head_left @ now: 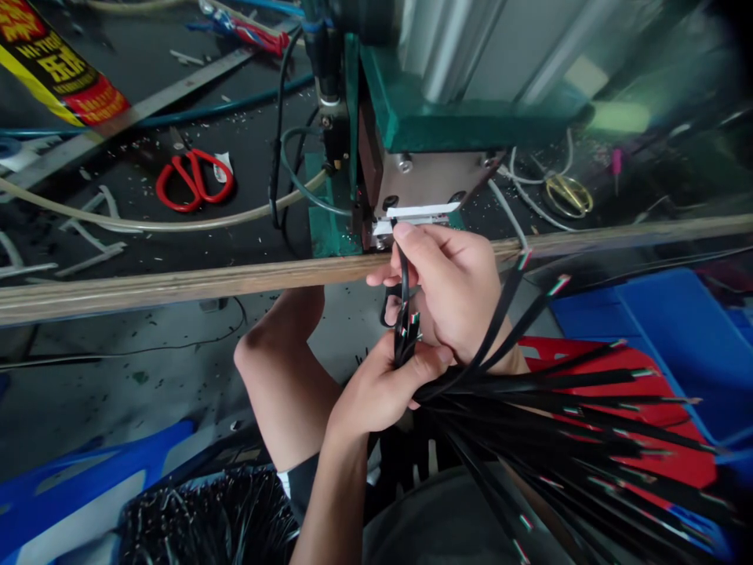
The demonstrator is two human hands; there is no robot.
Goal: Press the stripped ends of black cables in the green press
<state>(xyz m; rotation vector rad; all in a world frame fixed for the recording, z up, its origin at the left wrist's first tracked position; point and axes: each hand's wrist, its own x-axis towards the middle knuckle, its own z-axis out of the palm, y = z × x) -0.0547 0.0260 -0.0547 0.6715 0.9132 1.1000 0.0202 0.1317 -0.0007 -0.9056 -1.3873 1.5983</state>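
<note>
Black cable [404,284] pinched in right hand [456,286], tip at twelve o'clock; feed straight into press slot [415,216] while left hand [382,392] clamps the bundle [558,424].

Dim, soft daylight, blurred warped edges

Yellow-red banner [56,67]: lettering illegible
</note>
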